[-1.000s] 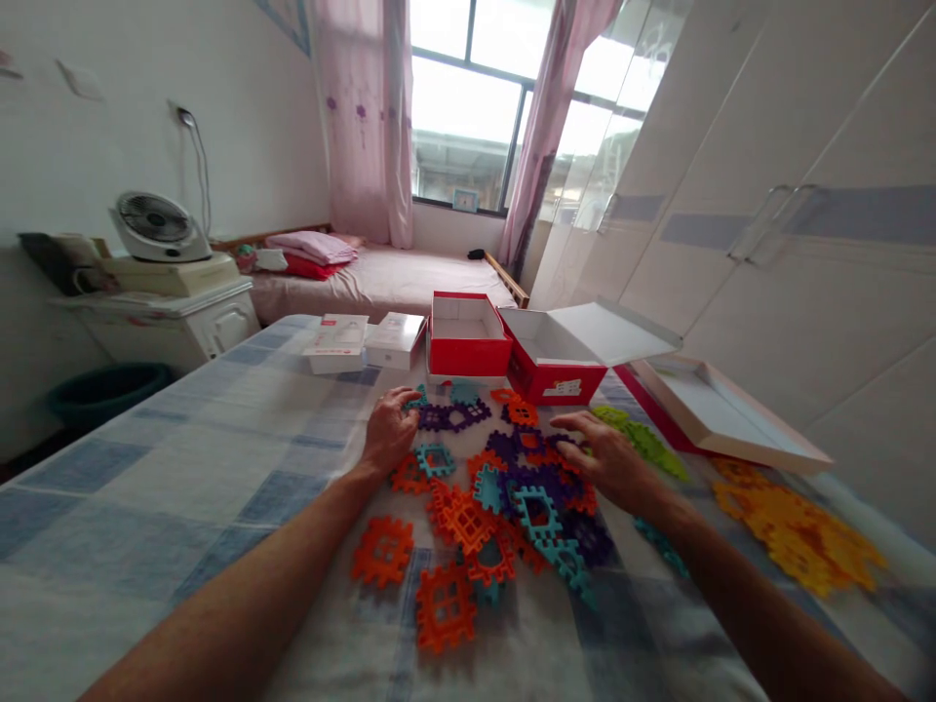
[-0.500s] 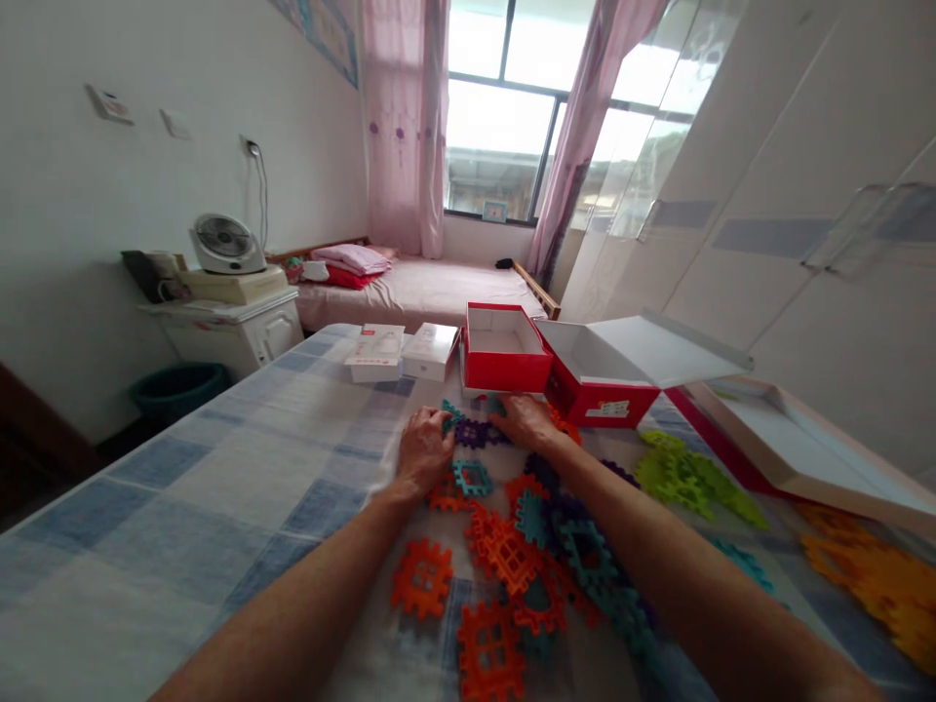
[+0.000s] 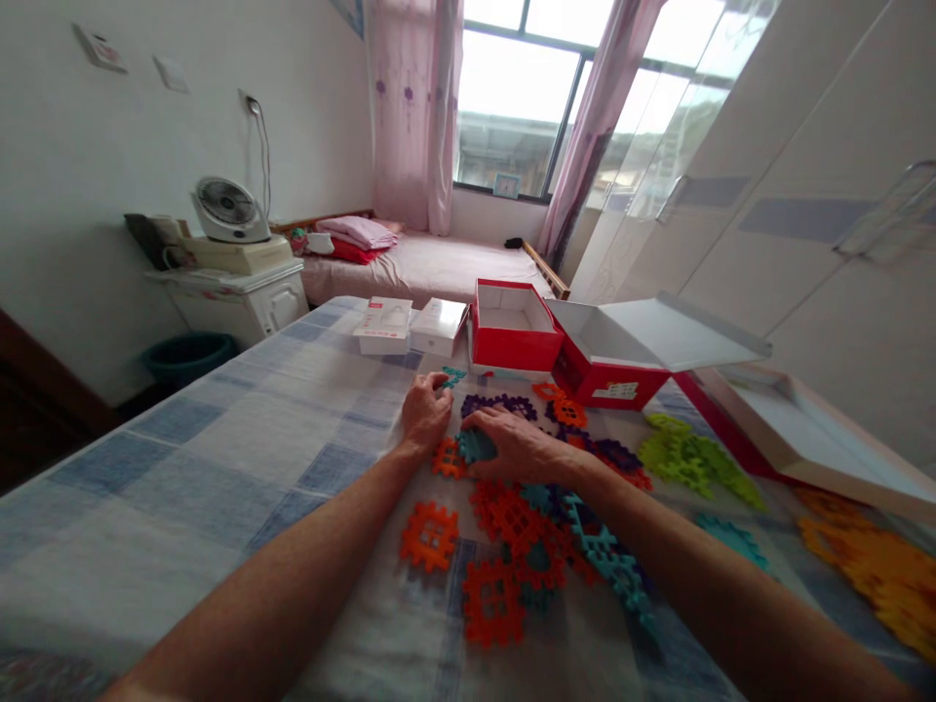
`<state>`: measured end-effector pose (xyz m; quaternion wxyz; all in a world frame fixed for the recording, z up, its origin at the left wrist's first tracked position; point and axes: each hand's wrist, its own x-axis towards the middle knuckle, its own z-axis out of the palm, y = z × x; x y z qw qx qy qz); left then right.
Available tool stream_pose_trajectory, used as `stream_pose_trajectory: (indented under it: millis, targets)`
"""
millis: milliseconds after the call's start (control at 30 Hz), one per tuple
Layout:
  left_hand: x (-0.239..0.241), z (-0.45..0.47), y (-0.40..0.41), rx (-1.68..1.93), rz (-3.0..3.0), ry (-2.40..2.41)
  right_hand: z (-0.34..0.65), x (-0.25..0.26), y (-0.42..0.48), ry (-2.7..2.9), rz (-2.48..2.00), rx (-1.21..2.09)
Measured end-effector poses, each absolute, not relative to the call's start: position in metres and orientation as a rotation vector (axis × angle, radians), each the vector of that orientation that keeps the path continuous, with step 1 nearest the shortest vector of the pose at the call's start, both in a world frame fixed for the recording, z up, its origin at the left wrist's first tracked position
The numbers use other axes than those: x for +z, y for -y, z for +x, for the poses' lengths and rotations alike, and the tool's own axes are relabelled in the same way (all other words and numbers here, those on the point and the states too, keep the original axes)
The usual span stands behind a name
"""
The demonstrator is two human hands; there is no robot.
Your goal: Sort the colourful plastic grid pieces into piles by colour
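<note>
My left hand (image 3: pixel 426 409) is closed on a small teal interlocking plastic piece (image 3: pixel 454 376), which pokes out past its fingertips. Closer to me, my right hand (image 3: pixel 521 445) pinches a second teal piece (image 3: pixel 477 447) between thumb and fingers. Purple notched pieces (image 3: pixel 499 402) lie just beyond my right hand. An orange windowed piece (image 3: pixel 448 458) sits under and beside the teal piece in that hand. Below my wrists spreads a loose pile of orange pieces (image 3: pixel 516 522) mixed with teal and purple ones, partly covered by my right forearm.
Along the far side stand two white boxes (image 3: pixel 384 327), a red open box (image 3: pixel 516 336) and a red lidded box (image 3: pixel 610 380). To the right lie lime-green pieces (image 3: pixel 694 463), yellow-orange pieces (image 3: pixel 870 565) and a large box lid (image 3: pixel 804 439). A checked cloth (image 3: pixel 292 429) covers the table.
My right hand has come back toward me, from beyond the purple pieces to the teal piece near the orange one. My left hand stays on its teal piece, slightly farther out. The view has tilted slightly.
</note>
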<state>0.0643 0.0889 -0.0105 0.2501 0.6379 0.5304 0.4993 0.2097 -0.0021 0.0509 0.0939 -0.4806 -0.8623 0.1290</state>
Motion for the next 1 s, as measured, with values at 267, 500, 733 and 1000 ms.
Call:
stream_pose_trajectory:
  millis: [267, 500, 733, 1000]
  targets:
    - [-0.009, 0.065, -0.09, 1.492, 1.548, -1.234, 0.219, 0.047, 0.004, 2.258, -1.525, 0.331]
    - [-0.008, 0.069, -0.084, 1.447, 1.53, -1.066, 0.214, 0.052, -0.02, 1.83, -1.648, 0.158]
    - [-0.009, 0.061, -0.09, 1.374, 1.49, -1.201, 0.2, 0.038, -0.033, 2.158, -1.878, 0.015]
    - [-0.002, 0.067, -0.084, 1.374, 1.219, -1.025, 0.21, 0.026, -0.044, 2.191, -1.768, 0.024]
